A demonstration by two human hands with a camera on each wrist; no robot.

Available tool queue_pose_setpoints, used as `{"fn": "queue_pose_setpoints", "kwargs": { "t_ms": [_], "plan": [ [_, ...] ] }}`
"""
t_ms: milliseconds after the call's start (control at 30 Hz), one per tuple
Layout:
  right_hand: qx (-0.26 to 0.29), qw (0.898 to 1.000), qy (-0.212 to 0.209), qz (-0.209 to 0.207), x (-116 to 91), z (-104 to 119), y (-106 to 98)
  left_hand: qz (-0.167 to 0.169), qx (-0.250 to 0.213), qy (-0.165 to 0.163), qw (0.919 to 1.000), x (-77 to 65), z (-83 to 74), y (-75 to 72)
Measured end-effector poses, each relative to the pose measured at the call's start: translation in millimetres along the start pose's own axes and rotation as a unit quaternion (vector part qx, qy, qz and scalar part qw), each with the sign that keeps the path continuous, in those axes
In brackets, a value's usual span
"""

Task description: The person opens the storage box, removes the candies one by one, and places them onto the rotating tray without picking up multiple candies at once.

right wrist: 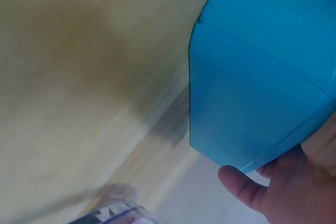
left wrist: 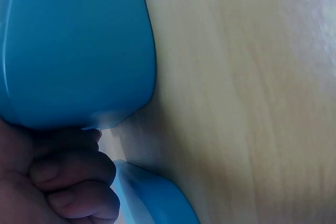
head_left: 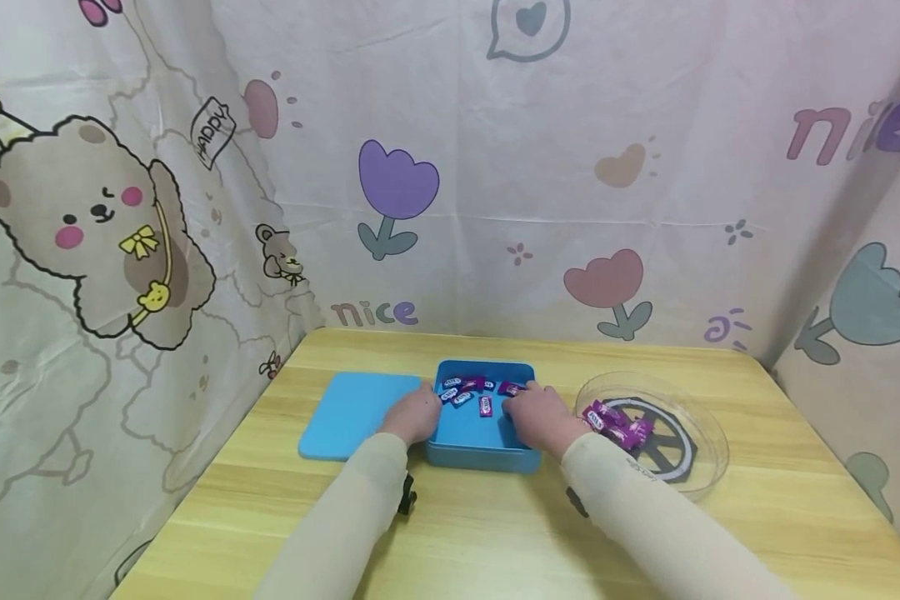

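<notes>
A blue box (head_left: pixel 483 458) stands on the table, with several purple wrapped candies (head_left: pixel 485 406) inside. At its left rim my left hand (head_left: pixel 414 412) holds the wall, its fingers curled on the outer side in the left wrist view. My right hand (head_left: pixel 534 414) is over the right rim, its front part inside the box beside a purple candy (head_left: pixel 510 388). In the right wrist view one finger (right wrist: pixel 241 184) sticks out along the outside wall, while the box hides other fingertips. Whether they pinch something cannot be seen.
A flat blue lid (head_left: pixel 356 414) lies left of the box. To the right, a clear round bowl (head_left: pixel 708 483) holds several purple candies (head_left: pixel 618 425) over a dark spoked shape. Patterned cloth (head_left: pixel 495 167) hangs behind and at both sides of the wooden table (head_left: pixel 465 533).
</notes>
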State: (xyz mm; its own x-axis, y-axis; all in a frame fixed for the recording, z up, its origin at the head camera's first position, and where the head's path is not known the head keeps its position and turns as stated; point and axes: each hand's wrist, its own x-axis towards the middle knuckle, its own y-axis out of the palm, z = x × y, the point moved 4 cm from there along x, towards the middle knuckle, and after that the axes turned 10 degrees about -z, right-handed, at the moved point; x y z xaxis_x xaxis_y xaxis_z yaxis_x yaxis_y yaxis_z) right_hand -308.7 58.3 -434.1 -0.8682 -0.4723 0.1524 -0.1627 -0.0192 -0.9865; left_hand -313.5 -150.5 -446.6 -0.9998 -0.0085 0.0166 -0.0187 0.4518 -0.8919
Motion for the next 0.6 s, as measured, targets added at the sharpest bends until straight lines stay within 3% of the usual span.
{"fn": "queue_pose_setpoints", "kwargs": {
  "t_ms": [400, 600],
  "plan": [
    [0.003, 1.000, 0.009, -0.013, 2.0, -1.4, 3.4, 0.004, -0.004, -0.005, 1.0000, 2.0, 1.6, -0.7],
    [0.002, 0.998, -0.024, -0.050, 0.0, -0.3, -0.9, 0.008, 0.008, -0.002, 0.9999, 3.1, 0.6, -1.3]
  ]
}}
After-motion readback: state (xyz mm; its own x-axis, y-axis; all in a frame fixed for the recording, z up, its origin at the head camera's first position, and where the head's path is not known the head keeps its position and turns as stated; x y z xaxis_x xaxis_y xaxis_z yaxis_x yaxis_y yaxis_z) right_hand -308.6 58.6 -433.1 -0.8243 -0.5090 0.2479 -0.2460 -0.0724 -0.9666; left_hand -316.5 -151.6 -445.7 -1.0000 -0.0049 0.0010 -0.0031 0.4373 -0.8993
